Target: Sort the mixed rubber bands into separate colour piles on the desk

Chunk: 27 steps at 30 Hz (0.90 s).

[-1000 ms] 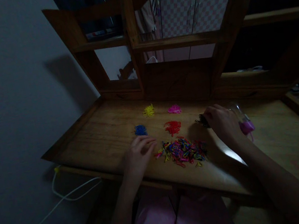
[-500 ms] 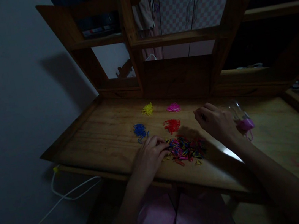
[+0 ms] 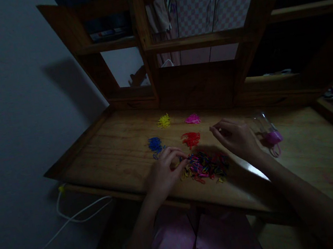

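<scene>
A mixed heap of small coloured paper clips (image 3: pixel 206 167) lies near the front of the wooden desk. At its left edge is my left hand (image 3: pixel 168 169), thumb and index finger pinched on what looks like a dark blue paper clip. My right hand (image 3: pixel 234 136) hovers above the desk, right of the red pile, its fingertips pressed together; whatever is between them is too small to make out. Sorted piles lie behind the heap: blue clips (image 3: pixel 155 144), red clips (image 3: pixel 191 139), yellow clips (image 3: pixel 164 121) and pink clips (image 3: pixel 192 119).
To the right of my right hand, a clear container with a purple lid and strap (image 3: pixel 272 136) lies on the desk (image 3: pixel 110 151). A wooden shelf unit (image 3: pixel 198 86) rises along the back. A white cable (image 3: pixel 85 209) hangs by the left front edge.
My right hand has shifted slightly left, and its fingers have come to a point. The left hand stays at the heap's edge, its thumb and index finger now pinched with the fingertips slightly raised.
</scene>
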{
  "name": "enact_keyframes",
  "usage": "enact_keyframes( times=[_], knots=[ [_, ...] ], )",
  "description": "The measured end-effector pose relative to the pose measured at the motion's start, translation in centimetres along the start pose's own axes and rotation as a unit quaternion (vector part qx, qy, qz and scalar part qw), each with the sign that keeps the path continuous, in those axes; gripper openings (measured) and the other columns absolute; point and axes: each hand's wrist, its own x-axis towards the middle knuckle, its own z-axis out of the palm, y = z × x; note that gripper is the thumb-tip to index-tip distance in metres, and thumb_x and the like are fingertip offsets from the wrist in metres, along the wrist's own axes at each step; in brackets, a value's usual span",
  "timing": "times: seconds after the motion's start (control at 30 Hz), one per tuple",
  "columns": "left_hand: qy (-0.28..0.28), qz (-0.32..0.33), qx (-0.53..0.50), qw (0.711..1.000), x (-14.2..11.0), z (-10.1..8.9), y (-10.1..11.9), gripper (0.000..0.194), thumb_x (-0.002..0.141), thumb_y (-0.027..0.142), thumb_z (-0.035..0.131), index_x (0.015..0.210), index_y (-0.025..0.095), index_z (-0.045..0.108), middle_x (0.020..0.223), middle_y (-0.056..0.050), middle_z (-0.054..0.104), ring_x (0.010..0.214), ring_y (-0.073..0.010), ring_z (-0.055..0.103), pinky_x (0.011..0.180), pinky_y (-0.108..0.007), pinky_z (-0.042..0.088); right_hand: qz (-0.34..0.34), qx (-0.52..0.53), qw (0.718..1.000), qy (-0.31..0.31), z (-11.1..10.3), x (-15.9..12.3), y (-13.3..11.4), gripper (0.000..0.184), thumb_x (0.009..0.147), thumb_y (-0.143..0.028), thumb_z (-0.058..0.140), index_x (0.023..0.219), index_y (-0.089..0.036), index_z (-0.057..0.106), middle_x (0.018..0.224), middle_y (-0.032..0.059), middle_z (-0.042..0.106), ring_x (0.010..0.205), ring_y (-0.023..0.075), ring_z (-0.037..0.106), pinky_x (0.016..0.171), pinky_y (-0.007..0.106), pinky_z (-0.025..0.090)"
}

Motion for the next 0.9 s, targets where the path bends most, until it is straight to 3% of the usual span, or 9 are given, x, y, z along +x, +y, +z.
enact_keyframes(
  times=[0.07, 0.17, 0.27, 0.33, 0.5, 0.73, 0.83, 0.9],
  knots=[
    [0.022, -0.081, -0.125, 0.989, 0.1, 0.2, 0.4, 0.011, 0.082, 0.029, 0.067, 0.085, 0.018, 0.066, 0.093, -0.005, 0.067, 0.093, -0.019, 0.063, 0.085, -0.031, 0.048, 0.001, 0.123, 0.991, -0.046, 0.4, -0.2, -0.8, 0.026, 0.094, -0.035, 0.05, 0.087, -0.018, 0.069, 0.078, 0.0048, 0.066, 0.066, 0.0141, 0.059, 0.058, 0.025, 0.042],
    [0.026, -0.204, -0.333, 0.92, 0.3, 0.6, 0.9, 0.023, 0.077, 0.036, 0.072, 0.086, 0.015, 0.064, 0.082, -0.005, 0.071, 0.073, -0.0149, 0.066, 0.07, -0.025, 0.051, -0.003, 0.282, 0.953, -0.112, 1.1, -0.5, -2.0, 0.023, 0.09, -0.037, 0.057, 0.1, -0.02, 0.069, 0.092, 0.0054, 0.068, 0.076, 0.015, 0.063, 0.065, 0.026, 0.05],
    [0.03, -0.255, -0.454, 0.853, 0.4, 1.2, 1.2, 0.029, 0.072, 0.034, 0.078, 0.088, 0.012, 0.066, 0.078, -0.005, 0.071, 0.067, -0.0117, 0.066, 0.068, -0.023, 0.052, -0.031, 0.36, 0.921, -0.142, 1.5, -0.8, -3.1, 0.033, 0.085, -0.034, 0.065, 0.116, -0.022, 0.065, 0.102, 0.0057, 0.066, 0.082, 0.015, 0.064, 0.074, 0.028, 0.052],
    [0.025, -0.26, -0.479, 0.838, 0.4, 1.7, 1.4, 0.029, 0.071, 0.032, 0.078, 0.089, 0.011, 0.068, 0.08, -0.005, 0.071, 0.069, -0.0116, 0.066, 0.069, -0.022, 0.052, -0.05, 0.369, 0.916, -0.149, 1.5, -1.0, -3.6, 0.041, 0.083, -0.033, 0.068, 0.123, -0.025, 0.062, 0.104, 0.0053, 0.065, 0.082, 0.0145, 0.063, 0.077, 0.029, 0.052],
    [0.005, -0.251, -0.451, 0.857, 0.4, 2.5, 2.0, 0.027, 0.071, 0.032, 0.078, 0.09, 0.012, 0.074, 0.086, -0.007, 0.073, 0.075, -0.0135, 0.066, 0.071, -0.023, 0.051, -0.059, 0.363, 0.919, -0.14, 1.3, -1.2, -4.1, 0.032, 0.084, -0.032, 0.068, 0.115, -0.027, 0.068, 0.104, 0.0059, 0.064, 0.089, 0.017, 0.061, 0.078, 0.031, 0.051],
    [-0.009, -0.269, -0.425, 0.864, 0.5, 2.4, 2.0, 0.036, 0.068, 0.042, 0.079, 0.087, 0.011, 0.076, 0.081, -0.009, 0.074, 0.062, -0.0116, 0.064, 0.067, -0.025, 0.053, -0.034, 0.374, 0.92, -0.11, 0.8, -0.8, -3.6, 0.015, 0.085, -0.031, 0.066, 0.089, -0.019, 0.074, 0.089, 0.007, 0.069, 0.084, 0.0189, 0.065, 0.074, 0.031, 0.052],
    [0.004, -0.242, -0.35, 0.905, 0.4, 1.6, 2.0, 0.033, 0.076, 0.04, 0.072, 0.097, 0.015, 0.075, 0.087, -0.007, 0.075, 0.071, -0.0142, 0.067, 0.071, -0.025, 0.053, 0.02, 0.312, 0.947, -0.078, -0.7, -0.1, -1.6, 0.021, 0.087, -0.034, 0.062, 0.095, -0.018, 0.072, 0.087, 0.0073, 0.071, 0.076, 0.0183, 0.067, 0.069, 0.03, 0.052],
    [0.009, -0.207, -0.248, 0.946, 0.3, 1.1, 2.1, 0.026, 0.08, 0.036, 0.069, 0.097, 0.018, 0.075, 0.09, -0.005, 0.074, 0.08, -0.0169, 0.068, 0.075, -0.026, 0.052, 0.072, 0.203, 0.976, -0.023, -1.7, 0.5, 0.7, 0.026, 0.088, -0.036, 0.06, 0.101, -0.017, 0.07, 0.084, 0.0073, 0.071, 0.072, 0.0185, 0.067, 0.064, 0.029, 0.05]
  ],
)
